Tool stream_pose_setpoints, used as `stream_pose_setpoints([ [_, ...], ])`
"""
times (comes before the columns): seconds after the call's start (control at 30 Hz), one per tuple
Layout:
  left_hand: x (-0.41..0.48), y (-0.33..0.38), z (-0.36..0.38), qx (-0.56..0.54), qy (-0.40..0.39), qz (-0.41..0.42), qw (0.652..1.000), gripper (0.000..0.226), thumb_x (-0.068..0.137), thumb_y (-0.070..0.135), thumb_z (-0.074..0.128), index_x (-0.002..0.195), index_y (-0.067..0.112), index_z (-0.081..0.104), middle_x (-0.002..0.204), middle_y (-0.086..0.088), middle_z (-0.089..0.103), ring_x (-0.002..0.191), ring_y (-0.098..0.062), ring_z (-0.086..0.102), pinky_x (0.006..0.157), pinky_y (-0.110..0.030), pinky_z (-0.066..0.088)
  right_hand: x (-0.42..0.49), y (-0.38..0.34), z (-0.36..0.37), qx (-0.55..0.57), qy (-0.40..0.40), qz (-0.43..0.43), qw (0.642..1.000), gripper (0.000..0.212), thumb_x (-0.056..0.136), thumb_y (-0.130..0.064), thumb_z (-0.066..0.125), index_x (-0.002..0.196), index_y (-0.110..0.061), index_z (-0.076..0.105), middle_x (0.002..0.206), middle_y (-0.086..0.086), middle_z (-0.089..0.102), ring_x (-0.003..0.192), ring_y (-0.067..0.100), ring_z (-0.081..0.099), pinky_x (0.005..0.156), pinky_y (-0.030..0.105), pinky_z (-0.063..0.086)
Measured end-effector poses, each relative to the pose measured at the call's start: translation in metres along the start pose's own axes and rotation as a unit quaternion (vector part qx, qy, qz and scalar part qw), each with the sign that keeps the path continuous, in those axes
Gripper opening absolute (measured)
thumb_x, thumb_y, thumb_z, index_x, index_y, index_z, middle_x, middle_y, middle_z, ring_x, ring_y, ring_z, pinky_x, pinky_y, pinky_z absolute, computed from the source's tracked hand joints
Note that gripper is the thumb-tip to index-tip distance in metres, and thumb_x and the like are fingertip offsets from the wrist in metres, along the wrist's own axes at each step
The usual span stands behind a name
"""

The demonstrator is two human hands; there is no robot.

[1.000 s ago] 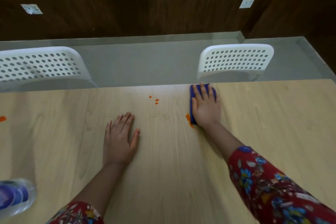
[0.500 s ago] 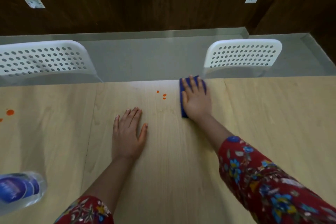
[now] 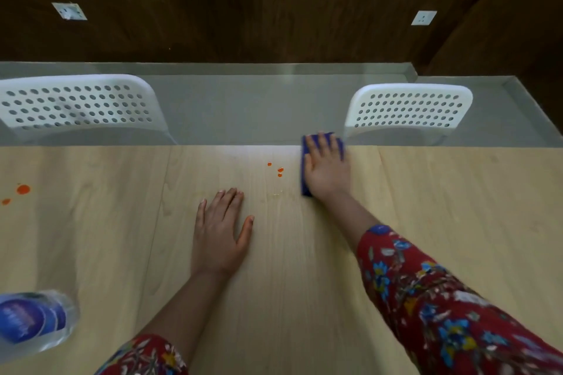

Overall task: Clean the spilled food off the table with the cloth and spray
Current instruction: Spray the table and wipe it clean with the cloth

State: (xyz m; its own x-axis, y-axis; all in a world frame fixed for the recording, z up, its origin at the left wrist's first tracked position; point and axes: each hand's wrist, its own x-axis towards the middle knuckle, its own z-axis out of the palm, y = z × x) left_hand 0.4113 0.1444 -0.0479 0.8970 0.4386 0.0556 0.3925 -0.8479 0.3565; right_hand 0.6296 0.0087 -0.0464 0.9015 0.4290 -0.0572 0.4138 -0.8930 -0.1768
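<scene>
A pale wooden surface fills the lower half of the head view. Two white perforated chairs are tucked in along its far edge, with grey floor and dark wood panelling beyond them.

Both forearms reach forward from red floral sleeves. A clear spray bottle with a blue label sits at the near left corner, untouched and well apart from both hands, probably parked there until more spray is needed.

The left hand lies flat on the bare surface with its fingers straight and holds nothing; it appears to brace the body for the long reach. The right hand is stretched to the far edge. Its fingers are spread flat, pressing a folded blue cloth down so its whole face rubs the wood.

Just left of the cloth are three small orange drops, not yet wiped. Two larger orange splashes wait far off at the left edge.
</scene>
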Motion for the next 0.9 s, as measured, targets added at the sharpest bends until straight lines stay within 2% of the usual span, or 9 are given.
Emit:
stream_pose_setpoints([
  [0.13,-0.006,-0.001,-0.012,-0.033,0.017,-0.001,0.999,0.053,0.094,0.042,0.034,0.139,0.018,0.049,0.145,0.001,0.048,0.138,-0.017,0.036,0.117,-0.036,0.013,-0.067,-0.005,0.006,-0.013,-0.01,-0.171,0.985,0.052,0.099,-0.042,0.025,0.151,-0.033,0.026,0.158,-0.002,0.028,0.147,0.022,0.019,0.119,0.04,0.013],
  [0.2,-0.012,-0.014,-0.023,-0.039,0.034,-0.005,0.999,0.051,0.093,0.038,0.037,0.137,0.017,0.051,0.143,-0.001,0.05,0.137,-0.018,0.038,0.116,-0.036,0.015,-0.066,0.029,0.002,-0.03,0.0,-0.138,0.99,0.054,0.098,-0.043,0.021,0.15,-0.03,0.027,0.156,0.001,0.033,0.146,0.024,0.024,0.119,0.038,0.013],
  [0.27,-0.022,-0.038,-0.036,-0.018,0.043,0.002,0.999,0.05,0.093,0.037,0.037,0.137,0.015,0.051,0.141,-0.002,0.052,0.136,-0.02,0.04,0.115,-0.037,0.017,-0.048,0.038,-0.002,-0.033,-0.002,-0.038,0.999,0.054,0.099,-0.043,0.016,0.152,-0.032,0.021,0.161,-0.001,0.02,0.149,0.022,0.012,0.12,0.039,0.008],
  [0.37,-0.039,-0.084,-0.053,0.018,0.055,-0.032,0.998,0.053,0.094,0.038,0.033,0.137,0.013,0.05,0.142,-0.006,0.051,0.136,-0.023,0.04,0.114,-0.042,0.02,-0.013,-0.009,0.002,-0.007,0.0,0.012,1.0,0.054,0.1,-0.042,0.014,0.154,-0.033,0.013,0.163,-0.003,0.008,0.15,0.021,0.001,0.121,0.043,0.003],
  [0.5,-0.055,-0.118,-0.054,0.02,0.065,-0.116,0.991,0.059,0.095,0.041,0.026,0.14,0.009,0.047,0.143,-0.01,0.049,0.136,-0.026,0.039,0.115,-0.047,0.021,-0.039,-0.081,0.019,-0.019,-0.007,-0.193,0.981,0.056,0.097,-0.042,0.016,0.151,-0.032,0.026,0.159,0.0,0.025,0.148,0.024,0.015,0.12,0.043,0.009],
  [0.6,-0.057,-0.119,-0.052,-0.001,0.083,-0.146,0.986,0.061,0.094,0.042,0.027,0.141,0.008,0.045,0.143,-0.01,0.049,0.136,-0.026,0.039,0.116,-0.046,0.02,-0.089,-0.062,0.021,-0.023,-0.029,-0.324,0.945,0.051,0.1,-0.042,0.025,0.151,-0.035,0.025,0.159,-0.004,0.025,0.148,0.02,0.017,0.12,0.039,0.013],
  [0.67,-0.057,-0.119,-0.051,-0.005,0.087,-0.14,0.986,0.058,0.094,0.04,0.028,0.14,0.009,0.046,0.142,-0.009,0.05,0.136,-0.025,0.04,0.116,-0.045,0.021,-0.077,-0.033,0.02,-0.031,-0.005,-0.275,0.961,0.052,0.099,-0.042,0.024,0.15,-0.034,0.025,0.157,-0.001,0.03,0.147,0.021,0.019,0.12,0.039,0.015],
  [0.8,-0.054,-0.122,-0.049,-0.002,0.098,-0.135,0.986,0.056,0.093,0.038,0.03,0.137,0.01,0.05,0.139,-0.008,0.053,0.134,-0.025,0.042,0.115,-0.045,0.023,-0.019,-0.05,0.016,-0.01,0.019,-0.043,0.999,0.06,0.095,-0.046,0.01,0.152,-0.034,0.02,0.161,-0.001,0.017,0.149,0.022,0.008,0.119,0.042,0.007],
  [0.9,-0.053,-0.123,-0.047,0.0,0.095,-0.137,0.986,0.056,0.093,0.038,0.031,0.137,0.01,0.051,0.139,-0.008,0.053,0.134,-0.025,0.043,0.115,-0.047,0.024,-0.031,-0.118,0.025,-0.007,0.004,-0.175,0.984,0.061,0.093,-0.043,0.012,0.15,-0.029,0.031,0.157,0.004,0.03,0.147,0.026,0.018,0.12,0.043,0.009],
])
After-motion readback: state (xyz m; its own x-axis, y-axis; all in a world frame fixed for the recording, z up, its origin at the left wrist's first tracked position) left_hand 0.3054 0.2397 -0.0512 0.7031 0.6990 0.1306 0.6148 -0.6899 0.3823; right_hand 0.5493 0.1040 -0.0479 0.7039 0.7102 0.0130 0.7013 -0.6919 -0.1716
